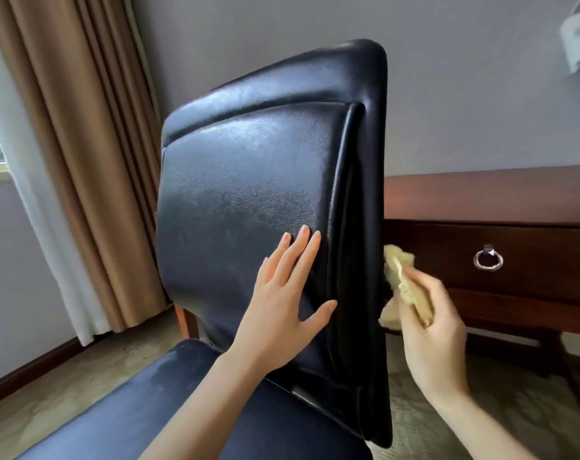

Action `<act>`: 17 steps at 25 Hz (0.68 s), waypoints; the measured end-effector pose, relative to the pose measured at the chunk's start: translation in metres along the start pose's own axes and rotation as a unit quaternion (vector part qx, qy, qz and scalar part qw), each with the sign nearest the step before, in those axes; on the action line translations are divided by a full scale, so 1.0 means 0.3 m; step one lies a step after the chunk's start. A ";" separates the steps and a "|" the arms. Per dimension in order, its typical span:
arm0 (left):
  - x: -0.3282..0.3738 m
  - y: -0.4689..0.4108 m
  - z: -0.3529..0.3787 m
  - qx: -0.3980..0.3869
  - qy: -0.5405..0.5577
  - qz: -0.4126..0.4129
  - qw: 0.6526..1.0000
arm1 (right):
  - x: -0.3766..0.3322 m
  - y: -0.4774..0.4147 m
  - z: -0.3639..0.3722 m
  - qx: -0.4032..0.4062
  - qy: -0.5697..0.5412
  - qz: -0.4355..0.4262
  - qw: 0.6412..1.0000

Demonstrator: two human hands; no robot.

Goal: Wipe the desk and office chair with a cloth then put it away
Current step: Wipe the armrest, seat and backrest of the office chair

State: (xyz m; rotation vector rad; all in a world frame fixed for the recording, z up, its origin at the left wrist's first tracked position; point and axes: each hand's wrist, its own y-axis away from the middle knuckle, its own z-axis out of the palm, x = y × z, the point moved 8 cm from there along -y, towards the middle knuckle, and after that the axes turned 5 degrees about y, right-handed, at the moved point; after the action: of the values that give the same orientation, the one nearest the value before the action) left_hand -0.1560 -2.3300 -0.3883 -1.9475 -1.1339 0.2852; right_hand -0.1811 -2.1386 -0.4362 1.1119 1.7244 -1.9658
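Cloth [403, 287], soft and limp, sits bunched in the right hand [434, 340] beside the chair [248, 180]; left hand [282, 303] presses it, fingers spread.

The chair [248, 200] was black, glossy and leather-like, its tall padded back filling the middle of the view and leaning to the right, with its dark seat near and low at the bottom left and a strip of reddish wood frame showing under the back's left edge. The cloth [401, 287] was pale yellow and bunched up, pressed against the back's right edge, low down, between chair and desk. The desk [481, 197] was dark reddish wood, far right behind the chair, with a drawer front bearing a metal ring pull.
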 end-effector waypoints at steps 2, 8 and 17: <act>0.034 0.017 -0.020 0.008 -0.003 0.012 1.000 | -0.140 -0.048 -0.047 0.060 0.041 -0.092 0.993; 0.088 0.062 -0.058 -0.016 0.083 -0.002 0.996 | -0.517 -0.195 0.032 0.074 0.293 -0.330 0.894; 0.179 0.065 -0.109 0.013 0.086 0.005 0.996 | -0.292 0.096 0.029 0.033 0.286 -0.409 0.866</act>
State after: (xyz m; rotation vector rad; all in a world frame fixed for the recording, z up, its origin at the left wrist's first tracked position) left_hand -0.0955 -2.3097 -0.3719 -1.9158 -1.0040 0.1351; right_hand -0.1076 -2.1763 -0.3945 1.1772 2.8314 -2.2848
